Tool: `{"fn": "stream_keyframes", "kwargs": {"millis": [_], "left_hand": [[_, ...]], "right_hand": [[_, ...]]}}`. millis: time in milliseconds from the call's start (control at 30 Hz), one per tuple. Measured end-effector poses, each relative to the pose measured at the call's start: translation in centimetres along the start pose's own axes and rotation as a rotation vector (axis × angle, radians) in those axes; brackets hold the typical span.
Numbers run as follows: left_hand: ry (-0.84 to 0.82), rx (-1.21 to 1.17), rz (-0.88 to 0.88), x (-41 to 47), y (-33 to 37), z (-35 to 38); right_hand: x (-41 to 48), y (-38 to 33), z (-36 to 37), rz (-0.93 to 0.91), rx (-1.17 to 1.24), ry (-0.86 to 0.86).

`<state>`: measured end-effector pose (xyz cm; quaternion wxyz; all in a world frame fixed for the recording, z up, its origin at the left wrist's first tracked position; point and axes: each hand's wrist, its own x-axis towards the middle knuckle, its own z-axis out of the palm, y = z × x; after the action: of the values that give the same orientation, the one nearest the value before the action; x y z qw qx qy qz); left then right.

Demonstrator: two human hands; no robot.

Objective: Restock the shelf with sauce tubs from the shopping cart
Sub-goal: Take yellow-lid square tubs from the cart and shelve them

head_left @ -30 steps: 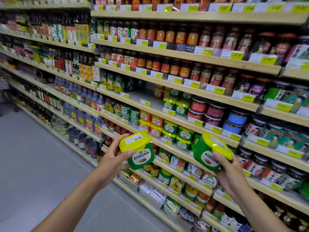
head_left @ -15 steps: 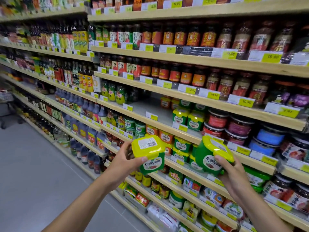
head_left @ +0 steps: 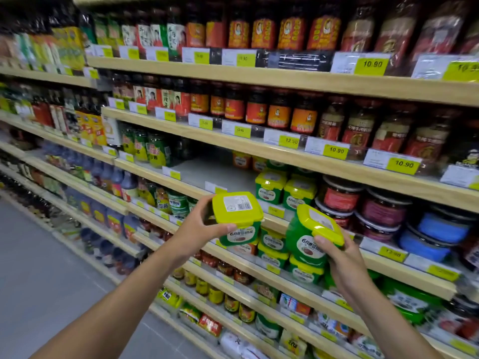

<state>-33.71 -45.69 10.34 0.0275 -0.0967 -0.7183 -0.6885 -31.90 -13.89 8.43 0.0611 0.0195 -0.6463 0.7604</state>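
My left hand [head_left: 199, 229] grips one tub [head_left: 237, 216], my right hand [head_left: 339, 257] a second tub [head_left: 308, 234]. Both have risen toward the shelf [head_left: 207, 172]; placing comes next.

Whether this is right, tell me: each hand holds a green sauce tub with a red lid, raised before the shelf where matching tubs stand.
Wrong on the lids: they are yellow, not red. The head view shows the left hand gripping one green tub and the right hand gripping the other tub, raised before the shelf where matching tubs stand.
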Motion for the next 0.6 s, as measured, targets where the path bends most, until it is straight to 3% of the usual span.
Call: {"fn": "stream_keyframes", "kwargs": {"millis": [600], "left_hand": [[-0.353,-0.063,0.063,21.8,-2.2,-0.7]], "right_hand": [[2.1,2.0,3.9,-0.039,-0.092,0.275]]}}
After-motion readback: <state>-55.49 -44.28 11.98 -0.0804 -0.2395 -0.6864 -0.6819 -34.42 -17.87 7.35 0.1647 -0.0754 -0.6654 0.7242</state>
